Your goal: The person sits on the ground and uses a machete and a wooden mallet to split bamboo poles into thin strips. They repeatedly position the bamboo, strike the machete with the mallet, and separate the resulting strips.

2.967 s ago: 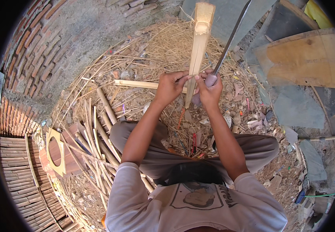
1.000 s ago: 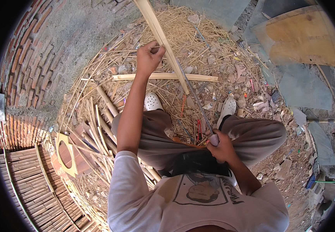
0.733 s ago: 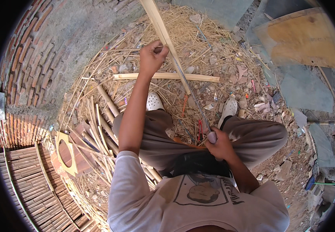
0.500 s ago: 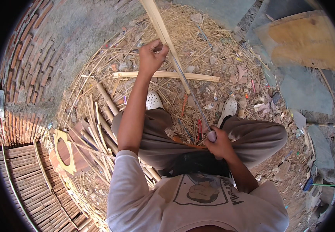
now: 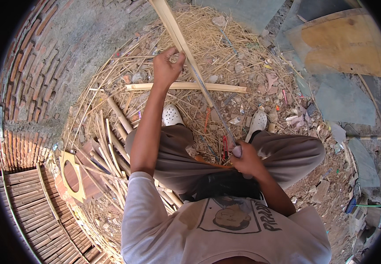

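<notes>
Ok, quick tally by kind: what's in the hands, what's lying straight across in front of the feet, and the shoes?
Bamboo strip held upright in the left hand: 1
Long metal blade in the right hand: 1
Bamboo stick lying crosswise on the straw: 1
White perforated shoes: 2
Total: 5

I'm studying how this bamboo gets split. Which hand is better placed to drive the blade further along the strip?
Probably the right hand: it grips the long blade's handle near the lap. The left hand is busy steadying the bamboo strip.
</notes>
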Available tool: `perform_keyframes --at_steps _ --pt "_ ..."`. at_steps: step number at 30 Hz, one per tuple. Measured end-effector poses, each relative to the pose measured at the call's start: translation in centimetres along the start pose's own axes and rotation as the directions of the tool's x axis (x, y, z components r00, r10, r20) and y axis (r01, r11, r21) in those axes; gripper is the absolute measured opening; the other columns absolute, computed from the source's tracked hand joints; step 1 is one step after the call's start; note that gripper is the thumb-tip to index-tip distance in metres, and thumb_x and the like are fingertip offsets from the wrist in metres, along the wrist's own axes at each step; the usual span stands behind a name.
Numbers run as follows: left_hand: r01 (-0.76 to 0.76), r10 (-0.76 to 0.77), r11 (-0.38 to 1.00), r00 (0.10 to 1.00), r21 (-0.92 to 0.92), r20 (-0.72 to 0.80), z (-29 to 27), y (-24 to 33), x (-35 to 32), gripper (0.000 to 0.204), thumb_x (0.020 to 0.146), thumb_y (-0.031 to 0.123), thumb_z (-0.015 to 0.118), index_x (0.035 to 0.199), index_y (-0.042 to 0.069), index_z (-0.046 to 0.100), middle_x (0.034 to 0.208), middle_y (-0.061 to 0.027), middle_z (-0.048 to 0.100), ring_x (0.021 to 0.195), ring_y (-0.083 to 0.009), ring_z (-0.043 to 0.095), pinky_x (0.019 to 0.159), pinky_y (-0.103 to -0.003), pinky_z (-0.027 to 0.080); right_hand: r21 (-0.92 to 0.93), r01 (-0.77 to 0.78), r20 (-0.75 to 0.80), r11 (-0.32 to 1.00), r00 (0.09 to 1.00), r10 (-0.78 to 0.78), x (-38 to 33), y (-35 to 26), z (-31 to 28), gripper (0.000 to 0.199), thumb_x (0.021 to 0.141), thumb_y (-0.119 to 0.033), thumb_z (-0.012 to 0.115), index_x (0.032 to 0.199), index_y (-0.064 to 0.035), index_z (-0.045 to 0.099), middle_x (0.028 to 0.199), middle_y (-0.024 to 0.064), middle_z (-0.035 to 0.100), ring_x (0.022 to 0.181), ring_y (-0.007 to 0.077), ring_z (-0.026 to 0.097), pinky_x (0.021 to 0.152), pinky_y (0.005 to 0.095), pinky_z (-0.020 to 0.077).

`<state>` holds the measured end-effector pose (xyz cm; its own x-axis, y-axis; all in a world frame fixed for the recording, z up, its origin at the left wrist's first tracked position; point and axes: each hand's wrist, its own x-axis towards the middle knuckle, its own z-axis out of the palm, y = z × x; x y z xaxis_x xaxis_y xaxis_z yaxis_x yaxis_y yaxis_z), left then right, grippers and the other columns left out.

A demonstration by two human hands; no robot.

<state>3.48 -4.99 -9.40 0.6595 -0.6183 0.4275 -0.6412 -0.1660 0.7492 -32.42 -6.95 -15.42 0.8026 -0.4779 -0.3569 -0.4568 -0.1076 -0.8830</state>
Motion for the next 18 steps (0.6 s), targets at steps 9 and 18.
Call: perform_keyframes --at_steps 9,18 --pt "-0.044 0.042 0.999 0.999 0.031 0.033 -0.6 0.0 -0.1 0.020 0.088 0.014 0.066 0.101 0.000 0.073 0.094 -0.0156 0.074 0.093 -0.0202 0.072 0.083 -0.031 0.052 -0.050 0.111 -0.045 0.993 0.993 -0.113 1.1 1.9 -0.4 0.027 0.078 -0.004 0.065 0.103 0.0032 0.059 0.065 0.0058 0.057 0.048 0.0146 0.056 0.046 0.0318 0.0457" --pt "-0.015 0.012 0.997 0.999 0.080 0.040 -0.8 -0.1 -0.3 0.019 0.088 0.016 0.067 0.096 0.000 0.072 0.089 -0.0157 0.074 0.086 -0.0199 0.072 0.077 -0.031 0.052 0.221 -0.284 0.236 0.933 0.944 0.231 1.1 0.3 -1.3 0.024 0.078 -0.008 0.066 0.100 0.0013 0.062 0.070 0.0083 0.063 0.054 0.0178 0.062 0.049 0.0324 0.0489"
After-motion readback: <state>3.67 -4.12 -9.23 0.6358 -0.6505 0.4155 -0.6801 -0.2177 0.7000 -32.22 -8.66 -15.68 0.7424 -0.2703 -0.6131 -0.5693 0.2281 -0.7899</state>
